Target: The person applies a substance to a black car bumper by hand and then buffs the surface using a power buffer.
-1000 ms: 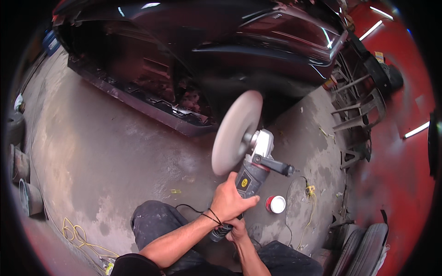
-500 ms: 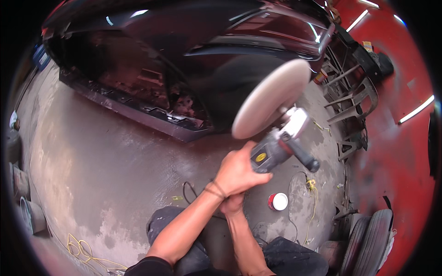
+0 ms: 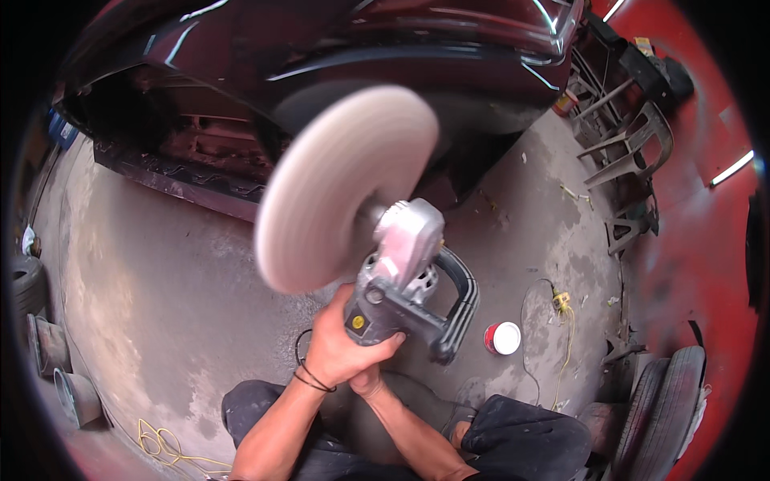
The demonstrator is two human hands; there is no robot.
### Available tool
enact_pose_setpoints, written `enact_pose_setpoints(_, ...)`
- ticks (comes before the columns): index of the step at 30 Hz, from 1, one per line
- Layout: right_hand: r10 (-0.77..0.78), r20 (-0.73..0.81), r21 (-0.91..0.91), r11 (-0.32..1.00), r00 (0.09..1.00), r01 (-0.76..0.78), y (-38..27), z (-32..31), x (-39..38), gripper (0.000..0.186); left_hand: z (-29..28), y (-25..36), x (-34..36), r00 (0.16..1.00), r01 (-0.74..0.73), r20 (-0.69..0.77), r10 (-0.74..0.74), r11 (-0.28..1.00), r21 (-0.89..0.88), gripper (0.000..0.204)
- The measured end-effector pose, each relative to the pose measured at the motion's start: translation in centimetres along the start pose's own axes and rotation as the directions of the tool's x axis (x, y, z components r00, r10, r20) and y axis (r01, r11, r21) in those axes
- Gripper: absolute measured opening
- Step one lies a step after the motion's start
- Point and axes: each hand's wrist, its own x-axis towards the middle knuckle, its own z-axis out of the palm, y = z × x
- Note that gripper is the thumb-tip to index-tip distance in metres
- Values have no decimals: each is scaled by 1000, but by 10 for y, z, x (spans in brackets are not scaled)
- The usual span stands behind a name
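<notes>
I hold up a polisher (image 3: 411, 236) with a silver head, a black body and a black loop handle. Its large round white pad (image 3: 349, 172) faces up and to the left, in front of the dark car's body panel (image 3: 473, 80); I cannot tell whether they touch. My left hand (image 3: 337, 349) is closed around the polisher's black body, thumb across its near side. Just below and behind, my right hand (image 3: 367, 380) is closed at the tool's rear end, its fingers mostly hidden by the left hand. A black cord loops beside my left wrist.
A red and white can (image 3: 503, 338) stands on the concrete floor to my right, near a yellow plug connector (image 3: 561, 301) and cable. Tyres (image 3: 662, 409) lean at the lower right; plastic chairs (image 3: 638, 148) stand along the red wall. Yellow cord (image 3: 160, 445) and buckets (image 3: 78, 398) lie left.
The polisher has swung to the left and turned, so its side and loop handle now show. Both hands have moved left with it and keep their hold.
</notes>
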Motion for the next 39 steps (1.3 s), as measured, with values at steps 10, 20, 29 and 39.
enact_pose_setpoints(10,341,-74,257,915,937,-312,-1,-81,9,89,70,-20,69,998,44,29,-51,978,202,77)
enact_pose_setpoints(20,368,-47,308,890,928,-337,-56,-50,-26,64,58,6,25,997,64,33,-65,997,38,76)
enact_pose_setpoints(29,297,149,350,876,943,-331,-107,-28,-38,121,50,55,0,999,14,41,-10,997,-77,70)
enact_pose_setpoints(39,219,0,279,937,976,-210,-120,-43,-17,122,83,48,30,994,34,108,-27,997,-67,62)
